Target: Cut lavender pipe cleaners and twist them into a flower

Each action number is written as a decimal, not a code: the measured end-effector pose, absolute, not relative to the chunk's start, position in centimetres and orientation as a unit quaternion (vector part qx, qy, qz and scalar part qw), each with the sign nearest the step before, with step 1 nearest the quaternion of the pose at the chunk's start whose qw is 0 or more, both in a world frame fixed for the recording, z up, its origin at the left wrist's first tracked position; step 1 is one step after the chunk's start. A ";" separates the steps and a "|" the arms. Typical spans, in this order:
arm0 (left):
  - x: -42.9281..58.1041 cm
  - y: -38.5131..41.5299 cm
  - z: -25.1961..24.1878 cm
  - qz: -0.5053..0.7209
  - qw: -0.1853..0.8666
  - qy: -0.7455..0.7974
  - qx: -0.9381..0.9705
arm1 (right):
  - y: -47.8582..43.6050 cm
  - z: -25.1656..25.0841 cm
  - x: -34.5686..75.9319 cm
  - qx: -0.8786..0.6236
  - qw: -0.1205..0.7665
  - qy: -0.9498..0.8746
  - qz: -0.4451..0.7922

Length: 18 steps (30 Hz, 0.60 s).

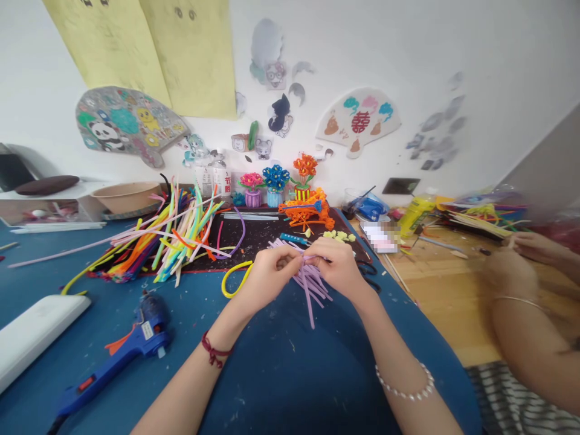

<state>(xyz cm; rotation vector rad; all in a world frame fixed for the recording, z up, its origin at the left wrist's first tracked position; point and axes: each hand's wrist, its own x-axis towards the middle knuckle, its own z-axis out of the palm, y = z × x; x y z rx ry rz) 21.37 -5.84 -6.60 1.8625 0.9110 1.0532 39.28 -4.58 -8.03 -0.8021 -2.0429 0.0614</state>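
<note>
My left hand (274, 272) and my right hand (338, 266) meet at the middle of the blue table, fingertips pinched on a light purple pipe cleaner (309, 302) whose tail hangs down toward me. Just behind and below it lies a loose pile of cut purple pipe cleaners (319, 289). A curved yellow pipe cleaner (227, 283) rests beside my left hand. Past my fingers are a small teal tool (293, 239) and pale yellow pieces (339, 236). Black scissor handles (371, 278) show partly behind my right wrist.
Bundled colourful pipe cleaners (181, 235) and a blue glue gun (136, 344) are on the left, near a white box (40, 332). Small potted flowers (275, 181) stand at the back. On the right, another person's hands (516, 260) work above a wooden table (435, 284).
</note>
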 end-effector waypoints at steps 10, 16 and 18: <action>21.6 -5.9 -6.5 0.430 0.460 0.354 0.691 | -4.7 -7.9 39.1 -0.325 0.463 -0.825 0.011; 21.9 -6.4 -6.3 0.437 0.509 0.359 0.649 | -4.8 -7.8 39.0 -0.321 0.469 -0.823 0.000; 21.9 -6.4 -6.3 0.433 0.524 0.361 0.638 | -4.9 -7.8 38.9 -0.321 0.470 -0.822 -0.002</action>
